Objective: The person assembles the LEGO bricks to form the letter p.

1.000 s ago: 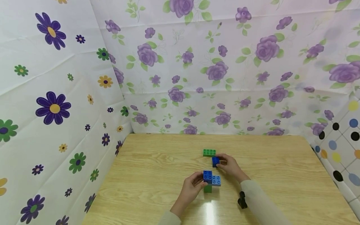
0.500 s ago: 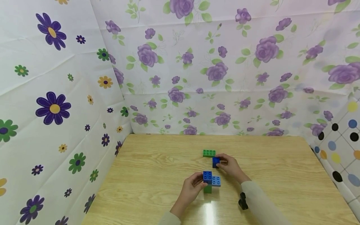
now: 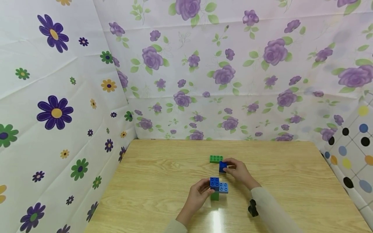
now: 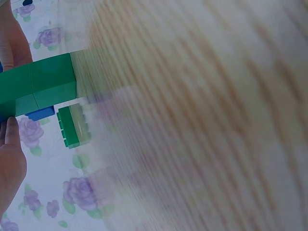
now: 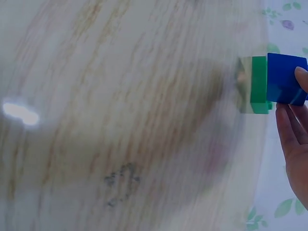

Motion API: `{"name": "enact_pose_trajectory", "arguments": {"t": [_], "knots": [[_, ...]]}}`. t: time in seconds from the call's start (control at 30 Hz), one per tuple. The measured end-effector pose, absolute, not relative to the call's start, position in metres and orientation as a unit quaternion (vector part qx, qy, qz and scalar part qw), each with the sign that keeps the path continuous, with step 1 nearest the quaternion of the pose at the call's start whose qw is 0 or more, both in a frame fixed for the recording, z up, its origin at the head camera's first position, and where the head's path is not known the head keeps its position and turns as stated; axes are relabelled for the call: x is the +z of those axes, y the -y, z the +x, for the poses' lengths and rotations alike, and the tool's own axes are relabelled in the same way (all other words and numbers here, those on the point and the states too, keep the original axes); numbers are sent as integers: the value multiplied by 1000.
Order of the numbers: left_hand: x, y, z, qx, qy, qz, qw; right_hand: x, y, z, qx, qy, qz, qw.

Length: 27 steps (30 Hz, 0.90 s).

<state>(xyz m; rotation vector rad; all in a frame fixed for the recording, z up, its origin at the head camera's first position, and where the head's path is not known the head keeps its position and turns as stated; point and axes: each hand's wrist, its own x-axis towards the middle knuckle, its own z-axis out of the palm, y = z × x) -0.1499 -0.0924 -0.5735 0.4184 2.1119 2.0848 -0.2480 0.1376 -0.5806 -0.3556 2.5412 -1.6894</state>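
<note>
My left hand point(image 3: 196, 196) holds an upright stack of toy building bricks near the table's middle front. A dark blue brick point(image 3: 214, 183) tops it, a light blue brick point(image 3: 224, 187) juts out to the right, and green bricks point(image 4: 52, 81) form the lower part. Fingers of the right hand point(image 3: 239, 170) pinch another dark blue brick point(image 5: 284, 79) by its sides, beyond the stack. Just behind that, a flat green brick point(image 3: 216, 158) lies on the table, studs up; the pinched brick overlaps its corner in the head view.
The wooden table point(image 3: 157, 181) reaches back to a flowered cloth point(image 3: 180, 116), with another cloth along the left. A small black device point(image 3: 253, 208) sits by the right sleeve. Bare tabletop shows left and right of the hands.
The right hand's dark blue brick has shifted very slightly up in the head view, toward the flat green brick. My left hand and its stack stay in place.
</note>
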Motion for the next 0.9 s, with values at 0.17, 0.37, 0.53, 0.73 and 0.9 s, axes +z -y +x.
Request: {"name": "enact_pose_trajectory", "arguments": {"t": [0.17,0.37,0.53,0.73,0.9], "knots": [[-574,92,-150,694,-703,137,74,-573,-139,-246,-544,-827,-140,25],[-573,91,-150,692,-704,145,68,-566,-143,-243,-525,-837,-155,14],[-572,91,-149,691,-705,141,67,-561,-147,-239,-525,-835,-166,14],[-573,92,-149,692,-705,139,62,-554,-150,-234,-516,-836,-187,4],[-575,92,-150,694,-703,142,60,-552,-151,-231,-512,-835,-199,-8]]}}
